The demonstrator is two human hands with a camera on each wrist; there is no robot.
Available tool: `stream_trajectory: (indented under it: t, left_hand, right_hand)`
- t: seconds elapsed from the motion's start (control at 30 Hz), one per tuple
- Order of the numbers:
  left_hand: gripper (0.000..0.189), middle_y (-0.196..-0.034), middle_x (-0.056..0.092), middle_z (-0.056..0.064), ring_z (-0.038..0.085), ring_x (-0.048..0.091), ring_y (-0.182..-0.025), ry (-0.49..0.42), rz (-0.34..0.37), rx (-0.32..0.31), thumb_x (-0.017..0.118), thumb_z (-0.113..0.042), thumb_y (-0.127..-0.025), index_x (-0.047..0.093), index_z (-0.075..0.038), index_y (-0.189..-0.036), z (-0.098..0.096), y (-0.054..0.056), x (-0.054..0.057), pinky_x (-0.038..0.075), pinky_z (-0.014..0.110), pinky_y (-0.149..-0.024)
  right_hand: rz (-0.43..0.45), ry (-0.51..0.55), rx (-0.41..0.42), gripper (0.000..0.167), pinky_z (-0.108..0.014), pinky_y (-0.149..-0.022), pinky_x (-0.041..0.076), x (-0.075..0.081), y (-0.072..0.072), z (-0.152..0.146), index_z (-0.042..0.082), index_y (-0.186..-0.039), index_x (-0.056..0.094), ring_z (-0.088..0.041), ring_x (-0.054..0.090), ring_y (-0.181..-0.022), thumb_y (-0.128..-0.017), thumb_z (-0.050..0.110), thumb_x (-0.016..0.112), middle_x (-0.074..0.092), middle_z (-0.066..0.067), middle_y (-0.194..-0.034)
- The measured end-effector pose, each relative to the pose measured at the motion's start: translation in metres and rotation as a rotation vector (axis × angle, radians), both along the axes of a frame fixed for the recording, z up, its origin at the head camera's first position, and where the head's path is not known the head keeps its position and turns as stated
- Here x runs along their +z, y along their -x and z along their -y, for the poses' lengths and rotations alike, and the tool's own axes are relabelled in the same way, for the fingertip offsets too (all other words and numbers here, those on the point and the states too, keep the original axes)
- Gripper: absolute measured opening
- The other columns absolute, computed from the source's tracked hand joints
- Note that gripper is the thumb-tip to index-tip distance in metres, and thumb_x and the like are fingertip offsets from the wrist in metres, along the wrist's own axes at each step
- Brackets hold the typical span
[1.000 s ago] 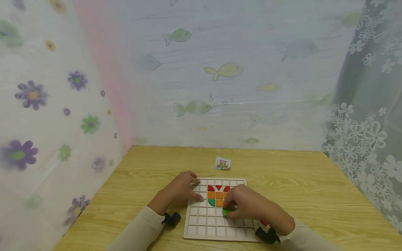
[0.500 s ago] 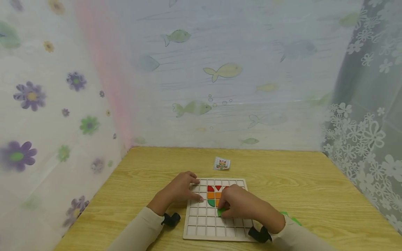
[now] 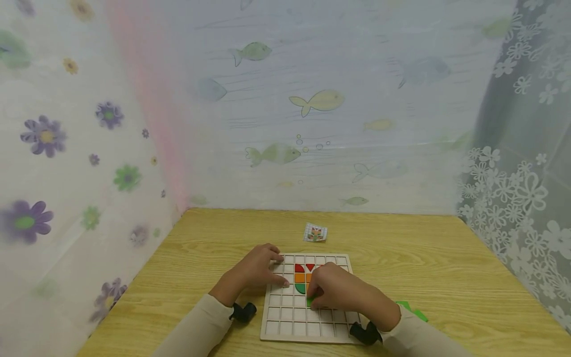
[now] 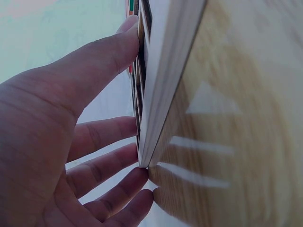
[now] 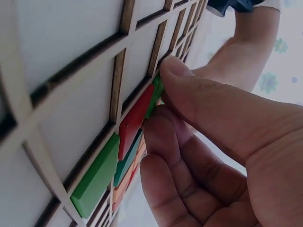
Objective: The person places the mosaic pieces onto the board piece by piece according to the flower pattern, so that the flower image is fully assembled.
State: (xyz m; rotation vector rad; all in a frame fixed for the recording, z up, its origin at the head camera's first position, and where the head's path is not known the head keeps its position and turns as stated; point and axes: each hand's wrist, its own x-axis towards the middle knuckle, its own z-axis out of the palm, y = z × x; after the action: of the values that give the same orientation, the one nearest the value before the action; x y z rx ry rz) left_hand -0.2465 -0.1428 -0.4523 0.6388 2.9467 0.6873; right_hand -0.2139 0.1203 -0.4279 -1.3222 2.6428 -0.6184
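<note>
A wooden grid board lies on the table with red, orange and green tiles in its upper middle cells. My right hand is over the board and pinches a small green tile between thumb and fingers at a cell. In the right wrist view, a red tile, a dark green tile and a light green tile sit close by. My left hand rests at the board's upper left edge, thumb on the grid and fingers spread. The right hand covers some tiles in the head view.
A small picture card with a coloured pattern on a grid lies beyond the board. Loose green tiles lie on the wooden table beside the right sleeve. A patterned sheet stands behind the table.
The right hand has moved a little left over the board with the green tile, mostly in the first half second. The loose green tiles by the sleeve came into view. The left hand stays put.
</note>
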Motion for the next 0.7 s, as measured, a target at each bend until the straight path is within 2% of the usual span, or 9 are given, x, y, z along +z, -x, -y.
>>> stream_trajectory:
  t: [0.33,0.7]
  left_hand:
    - [0.075,-0.143,0.058,0.011,0.034,0.053,-0.136,-0.004,0.002,0.002,0.089,-0.052,-0.077,0.07,-0.009,-0.136,0.0,-0.001,0.001,0.046,0.051,-0.112]
    - [0.073,-0.143,0.058,0.009,0.033,0.052,-0.136,-0.01,0.011,0.018,0.089,-0.052,-0.077,0.071,-0.01,-0.134,-0.002,-0.002,0.001,0.046,0.051,-0.113]
  right_hand:
    - [0.024,0.005,-0.014,0.009,-0.018,-0.07,0.052,-0.001,0.001,0.0,0.022,-0.088,0.084,0.007,0.058,-0.075,-0.081,0.018,0.09,0.073,0.018,-0.081]
    - [0.055,0.072,-0.027,0.01,-0.017,-0.066,0.054,0.0,0.002,-0.01,0.021,-0.088,0.084,0.007,0.061,-0.072,-0.081,0.017,0.09,0.072,0.016,-0.082]
